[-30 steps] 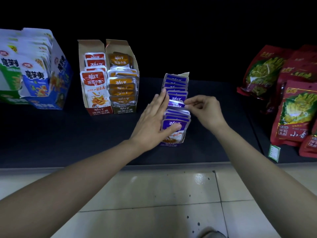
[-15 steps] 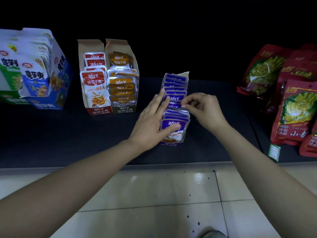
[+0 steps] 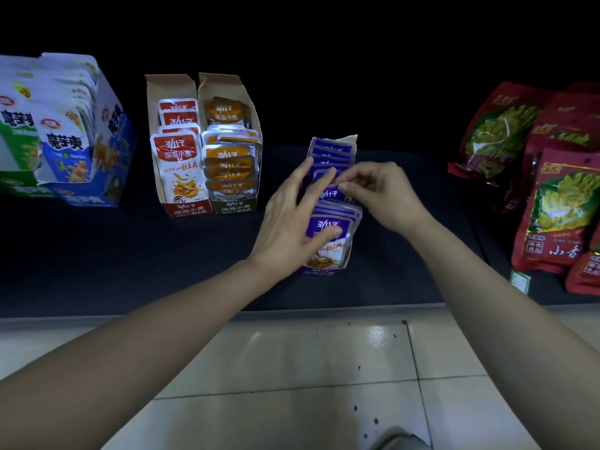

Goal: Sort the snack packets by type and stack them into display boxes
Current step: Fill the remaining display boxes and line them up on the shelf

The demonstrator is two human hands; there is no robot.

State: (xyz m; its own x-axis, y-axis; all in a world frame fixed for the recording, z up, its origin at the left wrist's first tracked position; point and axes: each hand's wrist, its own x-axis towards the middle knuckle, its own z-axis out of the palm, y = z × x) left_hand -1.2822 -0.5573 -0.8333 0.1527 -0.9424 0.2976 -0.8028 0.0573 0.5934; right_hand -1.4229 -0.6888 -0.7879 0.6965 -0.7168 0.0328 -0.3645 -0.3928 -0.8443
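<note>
A dark shelf (image 3: 97,254) runs above pale floor tiles. At frame centre the purple packets (image 3: 328,228) stand in a row in their display box (image 3: 319,272). The left hand (image 3: 292,219) lies against the row, grip wide, thumb on the front packet. The right hand (image 3: 380,193) has its grip pinched on a mid-row packet (image 3: 329,193).

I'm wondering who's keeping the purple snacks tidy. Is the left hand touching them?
Touching. The head view shows the left hand against the purple packets, with its thumb lying across the front one.
</note>
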